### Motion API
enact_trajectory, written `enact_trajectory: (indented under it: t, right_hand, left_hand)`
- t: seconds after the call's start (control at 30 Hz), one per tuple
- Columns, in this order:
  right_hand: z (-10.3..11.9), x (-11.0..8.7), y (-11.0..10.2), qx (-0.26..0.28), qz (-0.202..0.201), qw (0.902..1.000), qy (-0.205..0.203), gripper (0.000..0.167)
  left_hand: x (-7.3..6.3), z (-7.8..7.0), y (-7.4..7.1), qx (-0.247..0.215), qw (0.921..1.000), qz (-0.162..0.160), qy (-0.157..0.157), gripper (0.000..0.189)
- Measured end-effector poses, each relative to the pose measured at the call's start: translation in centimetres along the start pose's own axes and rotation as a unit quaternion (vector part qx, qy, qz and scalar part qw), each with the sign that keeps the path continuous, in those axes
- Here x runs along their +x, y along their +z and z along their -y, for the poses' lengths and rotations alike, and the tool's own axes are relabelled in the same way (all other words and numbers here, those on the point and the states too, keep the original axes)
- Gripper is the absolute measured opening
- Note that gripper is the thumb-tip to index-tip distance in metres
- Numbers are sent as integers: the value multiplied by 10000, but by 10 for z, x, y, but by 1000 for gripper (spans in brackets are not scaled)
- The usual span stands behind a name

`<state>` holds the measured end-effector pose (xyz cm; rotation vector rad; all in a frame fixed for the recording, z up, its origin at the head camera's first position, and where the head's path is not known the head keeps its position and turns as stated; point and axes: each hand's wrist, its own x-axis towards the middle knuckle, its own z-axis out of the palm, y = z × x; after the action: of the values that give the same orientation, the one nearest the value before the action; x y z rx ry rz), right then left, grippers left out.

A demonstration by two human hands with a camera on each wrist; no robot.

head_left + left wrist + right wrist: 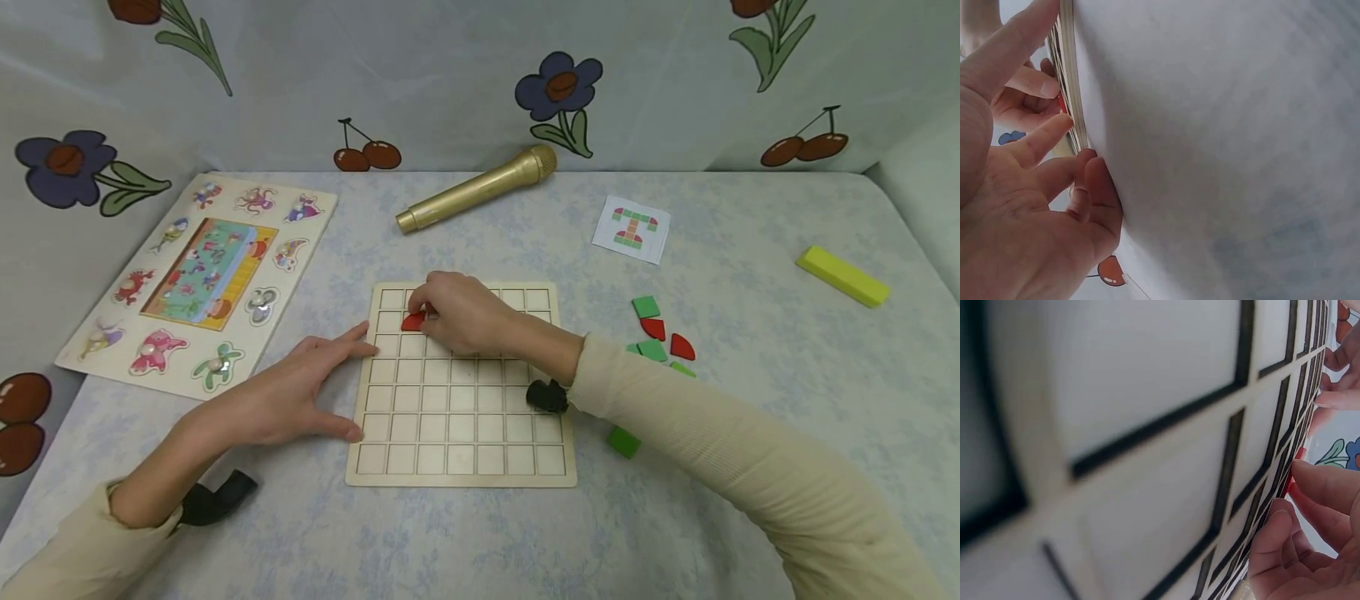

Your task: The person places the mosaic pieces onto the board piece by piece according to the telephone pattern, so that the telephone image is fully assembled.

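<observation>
A square wooden grid board (pixel 461 481) lies in the middle of the table, its cells bare where they show. Over its upper-left cells, my right hand (pixel 468 315) pinches a red quarter-circle tile (pixel 412 322) between thumb and fingers. In the right wrist view, the fingertips (pixel 1300 472) meet at the red tile, low against the grid. My left hand (pixel 288 396) touches the board's left edge with thumb and fingers spread apart. From the left wrist view, several of its fingers bend loosely on the cloth beside the board's side.
Green and red tiles (pixel 682 347) lie scattered right of the board, partly behind the right sleeve. A pattern card (pixel 632 230) lies beyond them, with a yellow block (pixel 843 276) farther right. A gold microphone (pixel 476 190) lies behind the board; a picture puzzle (pixel 296 283) is at left.
</observation>
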<state>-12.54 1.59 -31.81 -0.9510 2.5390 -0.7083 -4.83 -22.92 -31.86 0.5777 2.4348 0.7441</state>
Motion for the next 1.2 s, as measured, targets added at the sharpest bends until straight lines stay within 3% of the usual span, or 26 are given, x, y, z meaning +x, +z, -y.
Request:
enact_trajectory:
  t: [0.3, 0.47, 0.73, 0.87, 1.03, 1.2]
  right_hand:
    - [-1, -5, -7, 163, 184, 9996, -99, 24]
    - [-5, -20, -18, 373, 58, 9993, -6, 28]
    - [-26, -72, -41, 903, -722, 9932, -97, 26]
    - [-42, -103, -49, 986, -900, 9910, 101, 25]
    - [-60, -144, -52, 929, -1053, 9894, 378, 25]
    - [-73, -180, -51, 863, -1115, 9873, 727, 24]
  left_hand:
    - [2, 4, -4, -154, 9998, 88, -107, 110]
    - [4, 5, -6, -203, 9997, 107, -27, 115]
    - [6, -2, -6, -19, 9999, 98, 89, 113]
    - [7, -7, -6, 237, 9997, -2, -11, 114]
    - [11, -10, -4, 470, 9989, -32, 89, 114]
    - [18, -12, -5, 374, 9990, 62, 244, 113]
